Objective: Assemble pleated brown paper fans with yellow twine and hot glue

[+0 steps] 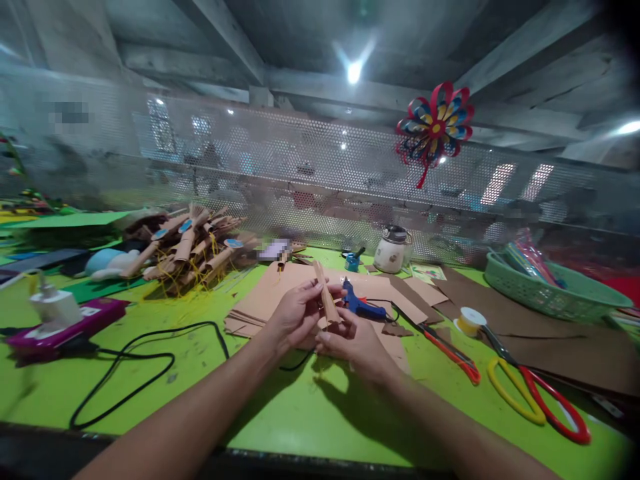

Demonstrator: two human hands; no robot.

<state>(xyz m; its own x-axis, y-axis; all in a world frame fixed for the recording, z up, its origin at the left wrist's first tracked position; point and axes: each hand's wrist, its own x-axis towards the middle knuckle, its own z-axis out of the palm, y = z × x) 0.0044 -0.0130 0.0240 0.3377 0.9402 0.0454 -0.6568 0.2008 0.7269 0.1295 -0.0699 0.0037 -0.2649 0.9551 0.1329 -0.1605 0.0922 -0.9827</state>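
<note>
Between my two hands is a small roll of brown kraft paper (329, 303), held tilted above the green table. My left hand (297, 312) has its fingers closed round the left side of the roll. From the right, my right hand (357, 340) pinches its lower end, where a thin yellow thread seems to hang. Just behind the hands lies a blue glue gun (361, 303), on a stack of brown paper sheets (260, 300). Similar paper rolls with yellow threads and blue round labels form a pile (195, 250) at the left.
On the right are red-and-yellow scissors (530, 393), an orange cutter (453, 353), a yellow thread spool (470, 321) and a green basket (545, 293). A purple power strip (70, 327) with a black cable lies left. A white jar (390, 252) stands by the perforated metal screen (300, 167).
</note>
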